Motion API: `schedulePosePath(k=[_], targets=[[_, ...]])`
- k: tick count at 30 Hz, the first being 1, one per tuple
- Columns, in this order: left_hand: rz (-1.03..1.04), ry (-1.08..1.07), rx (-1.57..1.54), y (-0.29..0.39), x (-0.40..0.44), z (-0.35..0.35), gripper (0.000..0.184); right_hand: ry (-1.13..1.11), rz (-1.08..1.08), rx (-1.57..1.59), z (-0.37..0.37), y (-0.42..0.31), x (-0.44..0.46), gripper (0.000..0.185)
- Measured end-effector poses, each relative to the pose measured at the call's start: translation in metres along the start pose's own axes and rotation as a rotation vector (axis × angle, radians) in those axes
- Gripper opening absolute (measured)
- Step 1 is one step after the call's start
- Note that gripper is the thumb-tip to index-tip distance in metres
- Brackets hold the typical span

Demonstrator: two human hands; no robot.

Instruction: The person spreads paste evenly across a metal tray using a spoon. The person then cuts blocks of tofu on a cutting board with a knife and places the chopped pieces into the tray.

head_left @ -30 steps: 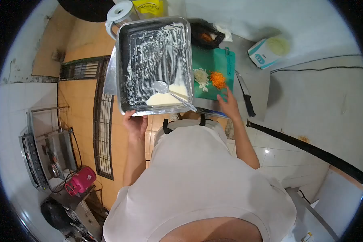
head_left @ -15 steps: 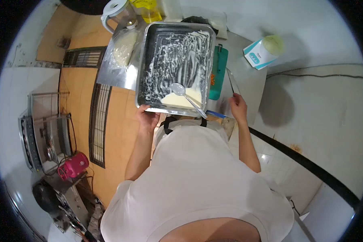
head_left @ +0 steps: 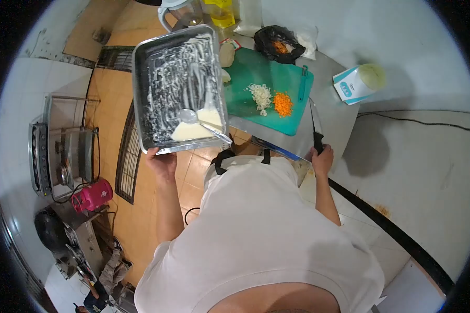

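Tray (head_left: 137, 94), near-left corner gripped by left hand (head_left: 163, 164); right hand (head_left: 322, 160) closed around knife (head_left: 318, 140) handle, table's (head_left: 342, 125) near-right corner.

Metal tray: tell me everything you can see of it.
The metal tray is rectangular and silvery, with raised sides and a rim. White streaks smear its dark-looking base, and a pale creamy layer lies toward the near right corner. A metal spoon sits inside, its handle reaching over the rim by that corner. The left hand grips the near left corner. The tray's right side borders the green cutting board in view; what supports it underneath is hidden.
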State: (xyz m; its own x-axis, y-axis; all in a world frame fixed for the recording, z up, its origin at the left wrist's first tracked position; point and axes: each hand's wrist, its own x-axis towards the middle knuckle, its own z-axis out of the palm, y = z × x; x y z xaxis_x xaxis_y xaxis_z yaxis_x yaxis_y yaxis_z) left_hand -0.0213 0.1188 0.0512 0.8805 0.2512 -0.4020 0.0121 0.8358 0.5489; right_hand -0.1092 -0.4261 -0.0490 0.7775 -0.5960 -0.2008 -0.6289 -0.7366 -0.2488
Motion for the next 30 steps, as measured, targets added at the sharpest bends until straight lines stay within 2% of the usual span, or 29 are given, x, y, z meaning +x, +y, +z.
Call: schedulePosePath(k=[5,8,12,13,14,18,20,24,27,30], targets=[[0.114,-0.012,0.034,0.005,0.013,-0.008,0.061,0.082,0.0,0.122,0.017,0.018,0.009,0.037],[0.14,-0.006,0.033,-0.01,0.032,-0.023,0.062,0.077,-0.024,0.236,0.029,0.028,0.019,0.033],[0.126,-0.045,0.014,0.005,0.046,-0.025,0.062,0.07,-0.096,0.487,0.018,-0.035,-0.008,0.032],[0.094,-0.047,0.016,0.007,0.049,-0.021,0.061,0.061,-0.11,0.55,0.015,-0.052,-0.012,0.031],[0.062,-0.053,0.015,0.006,0.054,-0.018,0.06,0.151,-0.172,0.641,0.036,-0.054,-0.006,0.03],[-0.108,-0.116,0.019,-0.001,0.074,0.0,0.055,0.012,-0.009,1.095,0.04,-0.106,-0.002,0.024],[-0.212,-0.149,0.026,-0.022,0.084,0.007,0.053,-0.015,0.071,1.37,0.008,-0.144,-0.013,0.022],[-0.445,-0.241,0.103,-0.077,0.085,0.042,0.046,0.069,0.183,1.467,-0.028,-0.138,-0.013,0.022],[-0.699,-0.358,0.119,-0.125,0.08,0.057,0.051,0.13,0.244,1.441,-0.051,-0.115,-0.026,0.022],[-0.883,-0.449,0.157,-0.198,0.069,0.071,0.044,0.194,0.288,1.417,-0.057,-0.071,-0.025,0.023]])
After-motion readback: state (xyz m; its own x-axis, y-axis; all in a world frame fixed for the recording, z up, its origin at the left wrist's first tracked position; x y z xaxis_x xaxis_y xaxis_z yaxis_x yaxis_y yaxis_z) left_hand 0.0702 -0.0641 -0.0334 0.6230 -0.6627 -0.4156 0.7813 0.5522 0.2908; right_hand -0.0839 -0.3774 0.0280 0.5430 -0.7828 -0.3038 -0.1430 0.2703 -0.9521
